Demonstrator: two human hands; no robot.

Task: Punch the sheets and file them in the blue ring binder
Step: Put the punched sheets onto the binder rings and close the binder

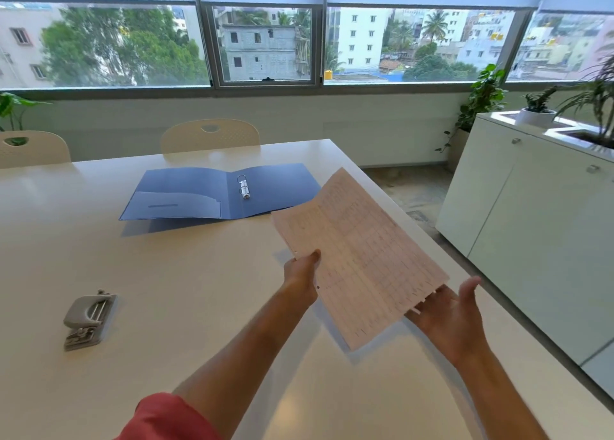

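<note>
The sheets (358, 256) are held above the table (166, 273), pinched by the left hand (300, 276) and propped on the flat, uncurled right hand (448, 320). Filing seems underway; the holes must be lined up with the rings (244, 187) of the opened binder (199, 190) beyond.

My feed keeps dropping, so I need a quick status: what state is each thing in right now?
blue ring binder: lying open on the table, no sheets on its rings.
sheets: held above the table, tilted; holes along the left edge.
hole punch: on the table, untouched.
left hand: pinching the sheets' left edge.
right hand: supporting the sheets' near right corner from beneath.
</note>
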